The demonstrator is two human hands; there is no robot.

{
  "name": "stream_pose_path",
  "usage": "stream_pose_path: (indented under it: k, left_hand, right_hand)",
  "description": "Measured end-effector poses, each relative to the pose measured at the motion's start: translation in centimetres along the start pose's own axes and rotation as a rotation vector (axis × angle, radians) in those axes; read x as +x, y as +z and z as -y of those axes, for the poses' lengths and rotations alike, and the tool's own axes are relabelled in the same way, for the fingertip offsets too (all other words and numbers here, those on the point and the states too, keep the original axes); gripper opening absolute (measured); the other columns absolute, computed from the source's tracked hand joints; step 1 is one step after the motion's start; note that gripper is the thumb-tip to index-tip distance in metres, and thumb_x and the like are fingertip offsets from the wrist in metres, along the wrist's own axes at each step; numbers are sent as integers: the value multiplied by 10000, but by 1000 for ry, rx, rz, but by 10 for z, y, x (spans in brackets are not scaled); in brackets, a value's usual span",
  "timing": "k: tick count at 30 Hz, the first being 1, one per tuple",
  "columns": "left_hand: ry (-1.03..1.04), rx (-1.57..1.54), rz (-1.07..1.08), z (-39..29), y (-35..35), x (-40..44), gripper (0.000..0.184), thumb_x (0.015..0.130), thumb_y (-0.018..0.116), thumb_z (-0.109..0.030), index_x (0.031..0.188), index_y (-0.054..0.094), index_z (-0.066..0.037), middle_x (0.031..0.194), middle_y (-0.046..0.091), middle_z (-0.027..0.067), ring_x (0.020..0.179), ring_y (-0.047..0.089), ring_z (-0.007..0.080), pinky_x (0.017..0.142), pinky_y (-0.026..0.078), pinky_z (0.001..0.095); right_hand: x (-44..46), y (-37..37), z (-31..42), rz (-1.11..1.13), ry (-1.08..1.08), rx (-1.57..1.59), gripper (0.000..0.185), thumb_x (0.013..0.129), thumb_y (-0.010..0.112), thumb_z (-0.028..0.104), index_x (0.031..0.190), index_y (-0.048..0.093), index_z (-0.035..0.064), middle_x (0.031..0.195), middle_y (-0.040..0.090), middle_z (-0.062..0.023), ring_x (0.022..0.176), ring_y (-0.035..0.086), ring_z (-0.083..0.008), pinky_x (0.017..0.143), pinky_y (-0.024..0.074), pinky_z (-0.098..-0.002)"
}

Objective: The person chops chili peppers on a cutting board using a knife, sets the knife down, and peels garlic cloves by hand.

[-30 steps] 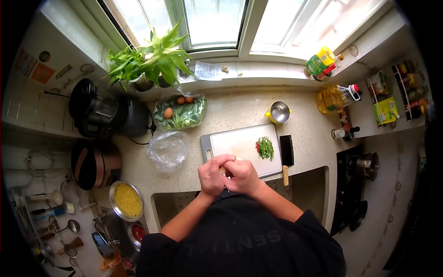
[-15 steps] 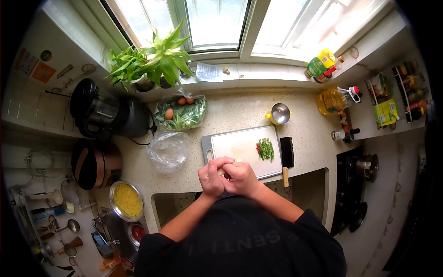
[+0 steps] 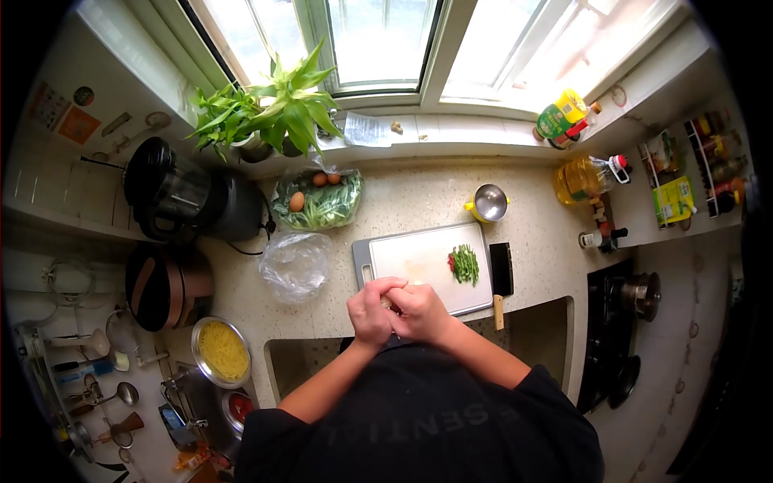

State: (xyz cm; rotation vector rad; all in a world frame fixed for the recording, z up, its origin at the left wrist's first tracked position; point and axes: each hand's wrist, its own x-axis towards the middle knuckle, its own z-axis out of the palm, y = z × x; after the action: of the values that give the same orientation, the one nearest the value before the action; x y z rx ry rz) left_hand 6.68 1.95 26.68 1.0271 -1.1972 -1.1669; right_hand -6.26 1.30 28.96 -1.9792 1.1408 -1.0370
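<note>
My left hand (image 3: 371, 315) and my right hand (image 3: 419, 311) are pressed together at the near edge of the white cutting board (image 3: 403, 259). The fingers of both are curled round something small and pale, mostly hidden between them. Chopped green pieces (image 3: 465, 264) lie on the board's right part, with a few red bits (image 3: 452, 262) beside them. A cleaver (image 3: 500, 278) with a wooden handle rests just right of the board. Left of the board is a crumpled clear plastic bag (image 3: 295, 266). Behind that bag, another bag holds leafy greens (image 3: 330, 203) and brown eggs (image 3: 297, 201).
A metal cup (image 3: 489, 203) stands behind the board, an oil bottle (image 3: 578, 179) at the back right. A bowl of yellow shreds (image 3: 224, 351) is at left, near a blender (image 3: 173, 189) and a cooker (image 3: 161, 286). The sink (image 3: 539, 338) opens in front, the stove (image 3: 604, 330) at right.
Both hands remain together at the board's near edge, with only slight finger movement. The whole view has shifted slightly.
</note>
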Motion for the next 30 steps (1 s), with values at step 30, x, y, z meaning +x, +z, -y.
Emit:
stream_pose_path:
  k: [30]
  left_hand:
    - [-808, -445, 464, -11, -49, 21, 179, 893, 735, -146, 961, 727, 20, 713, 629, -17, 491, 408, -2, 429, 266, 180]
  right_hand:
    - [7, -42, 3, 59, -218, -184, 307, 713, 819, 256, 951, 689, 112, 717, 638, -10, 597, 620, -223, 560, 464, -341]
